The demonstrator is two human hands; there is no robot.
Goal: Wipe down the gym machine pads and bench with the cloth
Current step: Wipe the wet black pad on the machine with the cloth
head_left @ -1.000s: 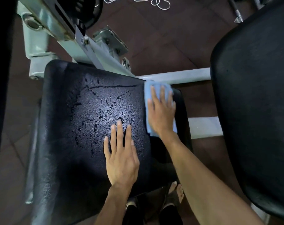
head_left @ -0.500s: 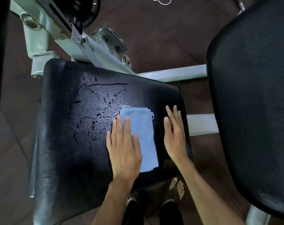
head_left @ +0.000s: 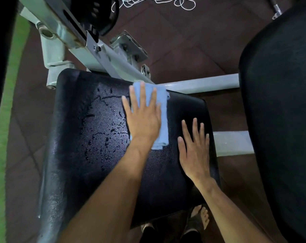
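A black seat pad [head_left: 75,163] fills the middle of the view, with water droplets [head_left: 103,127] across its left-centre. A folded light-blue cloth [head_left: 163,120] lies near the pad's far edge. My left hand [head_left: 143,120] presses flat on the cloth, fingers spread and pointing away from me. My right hand [head_left: 195,151] rests flat and bare on the pad's right side, just right of the cloth and not touching it. A second black pad [head_left: 280,111] rises at the right.
The pale machine frame with bolts and brackets [head_left: 75,39] runs diagonally beyond the seat. A white crossbar [head_left: 201,84] links seat and right pad. White cord [head_left: 157,2] lies on the brown tiled floor. My feet [head_left: 199,218] stand below the seat's near edge.
The cloth passed from my right hand to my left. My left hand has since pushed it from the pad's middle up to the far edge. My right hand stayed flat on the right side.
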